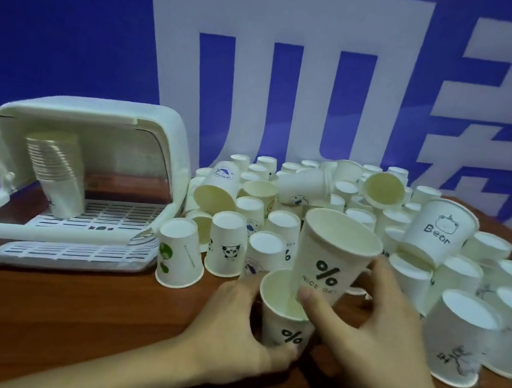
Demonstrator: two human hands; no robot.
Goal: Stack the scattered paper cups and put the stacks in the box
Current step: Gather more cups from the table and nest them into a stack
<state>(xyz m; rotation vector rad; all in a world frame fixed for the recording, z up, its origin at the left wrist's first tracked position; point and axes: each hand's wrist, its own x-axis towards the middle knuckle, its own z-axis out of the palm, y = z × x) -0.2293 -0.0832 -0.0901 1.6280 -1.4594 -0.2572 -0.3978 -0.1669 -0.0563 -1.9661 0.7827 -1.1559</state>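
Two hands (233,333) (372,320) nesting percent cups (287,327), lower print thumb-hidden, forearms cropped

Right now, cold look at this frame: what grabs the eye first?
Front and centre, the right hand lowers a tilted paper cup marked % into a matching upright cup that the left hand grips on the wooden table. Behind them a crowd of scattered paper cups, mostly upside down, fills the right and rear. At left an open white box already holds one stack of cups.
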